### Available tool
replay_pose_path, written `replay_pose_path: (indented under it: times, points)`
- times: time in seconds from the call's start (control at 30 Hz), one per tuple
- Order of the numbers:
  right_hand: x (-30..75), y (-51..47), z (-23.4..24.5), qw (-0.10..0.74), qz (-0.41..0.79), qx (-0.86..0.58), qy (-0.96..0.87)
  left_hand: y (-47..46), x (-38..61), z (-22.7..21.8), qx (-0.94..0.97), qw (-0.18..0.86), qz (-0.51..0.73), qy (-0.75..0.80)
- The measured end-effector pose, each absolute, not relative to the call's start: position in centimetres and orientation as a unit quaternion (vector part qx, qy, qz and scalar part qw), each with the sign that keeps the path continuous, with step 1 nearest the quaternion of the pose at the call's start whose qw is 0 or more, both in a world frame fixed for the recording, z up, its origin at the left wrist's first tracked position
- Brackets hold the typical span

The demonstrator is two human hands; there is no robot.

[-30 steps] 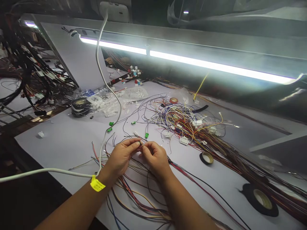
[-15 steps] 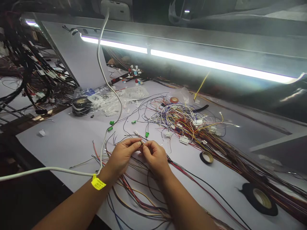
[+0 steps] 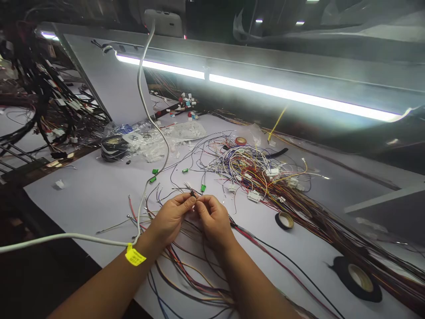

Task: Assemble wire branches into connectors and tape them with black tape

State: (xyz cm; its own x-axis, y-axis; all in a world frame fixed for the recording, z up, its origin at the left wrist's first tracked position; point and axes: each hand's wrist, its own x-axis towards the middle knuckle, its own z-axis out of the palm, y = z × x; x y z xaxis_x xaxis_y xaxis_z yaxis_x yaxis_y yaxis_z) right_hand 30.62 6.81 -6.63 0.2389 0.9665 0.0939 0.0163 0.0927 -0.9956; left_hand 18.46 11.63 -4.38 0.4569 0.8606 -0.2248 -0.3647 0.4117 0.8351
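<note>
My left hand [image 3: 172, 217] is closed in a pinch on a small black connector [image 3: 193, 194], whose dark end shows above the fingertips. Thumb and forefinger of my right hand [image 3: 214, 219] press together right beside it; what they grip is too small to make out. Under both hands runs a spread of loose wires [image 3: 186, 266] in red, blue, tan and black. Just beyond the fingertips lie a green connector [image 3: 203, 188] on a wire and some pale wire ends. A white cable [image 3: 99, 239] with a yellow label [image 3: 135, 255] passes by my left wrist.
A tangled wire bundle with white connectors [image 3: 254, 196] fills the right side. Black tape rolls [image 3: 284, 220] lie at the right, and a red one [image 3: 241, 141] farther back. Plastic bags [image 3: 152, 141] sit at back left. A lamp [image 3: 282, 93] spans the table.
The black connector now shows above my left fingertips, where it was mostly hidden before. My hands stay close together in nearly the same place; the view has shifted slightly.
</note>
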Motion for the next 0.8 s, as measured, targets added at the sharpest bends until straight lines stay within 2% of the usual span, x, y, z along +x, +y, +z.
replay_pose_path:
  times: [0.1, 0.2, 0.33, 0.4, 0.63, 0.8]
  points:
    - [30.5, 6.9, -6.2, 0.535, 0.437, -0.552, -0.467, 12.3, 18.1, -4.3, 0.332, 0.73, 0.489, 0.343]
    - [30.7, 6.7, -4.9, 0.446, 0.422, -0.583, -0.532, 13.2, 17.7, -4.2, 0.27, 0.701, 0.556, 0.355]
    - [31.9, 5.5, -2.5, 0.283, 0.195, -0.652, -0.676, 14.0, 17.1, -4.2, 0.252, 0.7, 0.562, 0.361]
    - [32.9, 4.8, -1.9, 0.233, 0.108, -0.658, -0.708, 14.2, 16.8, -4.1, 0.263, 0.697, 0.564, 0.356]
    - [35.3, 5.6, -4.4, 0.212, 0.086, -0.701, -0.676, 14.3, 16.2, -3.3, 0.21, 0.782, 0.437, 0.39]
    - [35.2, 3.1, -4.3, 0.262, 0.079, -0.67, -0.69, 13.5, 14.2, -1.2, 0.247, 0.756, 0.476, 0.377]
